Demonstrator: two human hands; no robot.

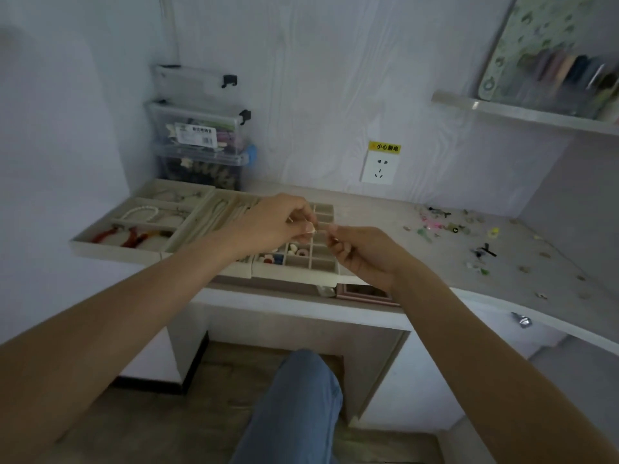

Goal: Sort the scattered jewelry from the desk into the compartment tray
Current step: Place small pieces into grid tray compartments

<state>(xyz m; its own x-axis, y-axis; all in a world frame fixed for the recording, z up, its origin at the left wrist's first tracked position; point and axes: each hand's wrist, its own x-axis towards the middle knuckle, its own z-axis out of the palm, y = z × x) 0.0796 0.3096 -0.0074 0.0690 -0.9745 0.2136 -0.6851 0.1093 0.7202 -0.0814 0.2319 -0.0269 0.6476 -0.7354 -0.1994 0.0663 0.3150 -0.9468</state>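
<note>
Beige compartment trays stand on the desk's left half: a grid tray point(322, 266) with several rings in its small cells, and a wider tray point(100, 244) holding a pearl bracelet point(140, 213) and red bracelets point(134, 236). My left hand point(274, 222) and my right hand point(360, 251) meet above the grid tray, fingertips pinched together on a tiny pale piece of jewelry point(315, 230), too small to identify. Scattered jewelry point(449, 226) lies on the desk at the right: small coloured beads, charms and earrings.
Stacked clear plastic boxes point(201, 142) stand at the back left against the wall. A wall socket point(380, 169) sits behind the desk. A shelf point(522, 112) hangs at upper right. A pink frame point(365, 293) lies at the desk's front edge. My knee point(301, 390) is below.
</note>
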